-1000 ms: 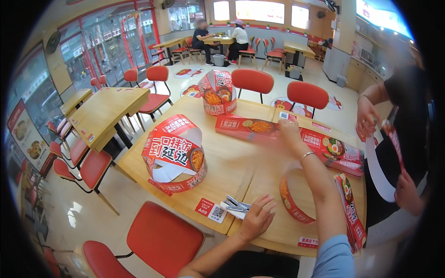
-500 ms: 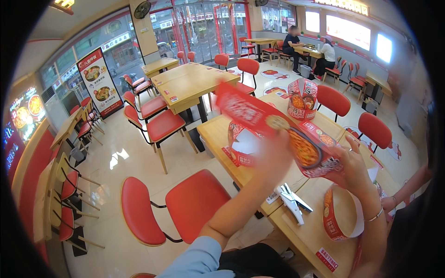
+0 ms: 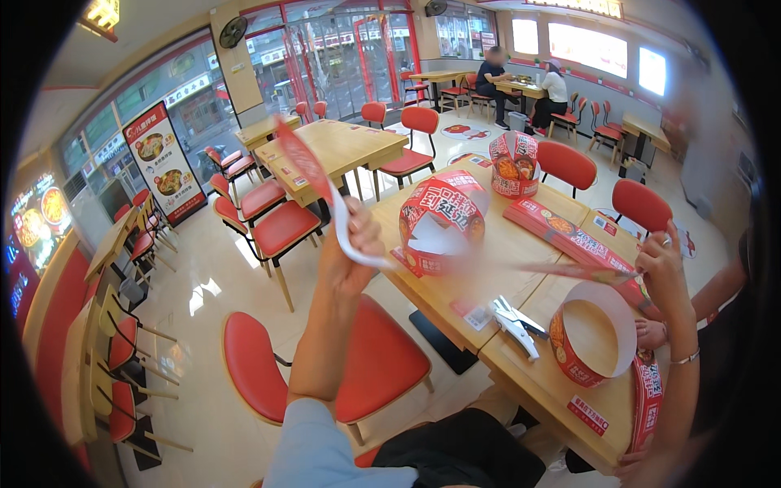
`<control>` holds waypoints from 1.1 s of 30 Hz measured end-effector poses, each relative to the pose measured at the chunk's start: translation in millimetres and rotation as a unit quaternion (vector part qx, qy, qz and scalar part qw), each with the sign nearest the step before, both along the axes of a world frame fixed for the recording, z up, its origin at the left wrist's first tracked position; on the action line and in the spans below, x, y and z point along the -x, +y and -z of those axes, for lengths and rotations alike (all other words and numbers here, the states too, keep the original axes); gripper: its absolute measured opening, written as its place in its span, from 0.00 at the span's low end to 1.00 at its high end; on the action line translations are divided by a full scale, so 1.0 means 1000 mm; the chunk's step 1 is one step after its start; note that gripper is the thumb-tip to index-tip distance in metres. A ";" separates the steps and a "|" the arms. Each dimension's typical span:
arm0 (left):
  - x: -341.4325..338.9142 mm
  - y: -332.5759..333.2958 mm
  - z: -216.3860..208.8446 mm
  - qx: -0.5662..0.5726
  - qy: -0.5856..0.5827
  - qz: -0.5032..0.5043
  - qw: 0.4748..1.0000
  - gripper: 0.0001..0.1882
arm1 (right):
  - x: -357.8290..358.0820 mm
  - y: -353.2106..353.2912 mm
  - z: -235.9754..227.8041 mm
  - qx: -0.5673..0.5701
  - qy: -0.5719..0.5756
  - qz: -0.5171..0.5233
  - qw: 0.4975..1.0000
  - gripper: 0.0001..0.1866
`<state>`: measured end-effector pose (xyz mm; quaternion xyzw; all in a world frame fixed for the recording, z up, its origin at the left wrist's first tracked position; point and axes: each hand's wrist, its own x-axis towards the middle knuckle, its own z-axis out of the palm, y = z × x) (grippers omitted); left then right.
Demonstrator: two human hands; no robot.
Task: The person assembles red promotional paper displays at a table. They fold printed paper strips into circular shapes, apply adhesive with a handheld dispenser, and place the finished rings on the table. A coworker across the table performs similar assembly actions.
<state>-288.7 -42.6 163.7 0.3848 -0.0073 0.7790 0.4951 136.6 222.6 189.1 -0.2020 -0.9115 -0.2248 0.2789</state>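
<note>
My left hand (image 3: 354, 244) is closed on one end of a long red printed paper band (image 3: 303, 159). Beyond that hand the band curves upward, its white back partly showing. Off to the right, my raised right hand (image 3: 663, 262) pinches the band's other end. Between my hands the band is stretched nearly edge-on, and its middle is blurred. Below it lies a white-handled stapler (image 3: 514, 327) on the table. Closed paper rings stand around it: one red ring (image 3: 569, 362) near my right forearm, a larger ring (image 3: 443, 203) behind the blur, and a stacked one (image 3: 514, 167) farther back.
A stack of flat printed bands (image 3: 561, 232) lies across the wooden table (image 3: 521, 281). Another band (image 3: 648, 403) rests at the right edge. A co-worker's hand (image 3: 651, 333) is beside my right forearm. A red chair (image 3: 378, 358) stands close at my left.
My hands have moved apart, left hand leftward and right hand up and right. The band has turned from face-on to edge-on and is stretched between them. The stack of flat bands has come into sight.
</note>
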 end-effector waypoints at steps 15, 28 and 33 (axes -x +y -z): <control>-0.158 0.041 0.130 0.150 0.114 0.331 0.925 0.19 | 0.014 -0.229 0.073 0.033 -0.031 -0.260 0.965 0.13; -0.146 0.035 0.107 0.198 0.472 0.197 0.836 0.21 | -0.047 -0.198 0.135 0.674 0.104 -0.127 0.721 0.17; -0.151 0.046 0.055 0.005 0.720 0.128 0.682 0.17 | -0.061 -0.181 0.142 0.474 0.001 -0.071 0.878 0.12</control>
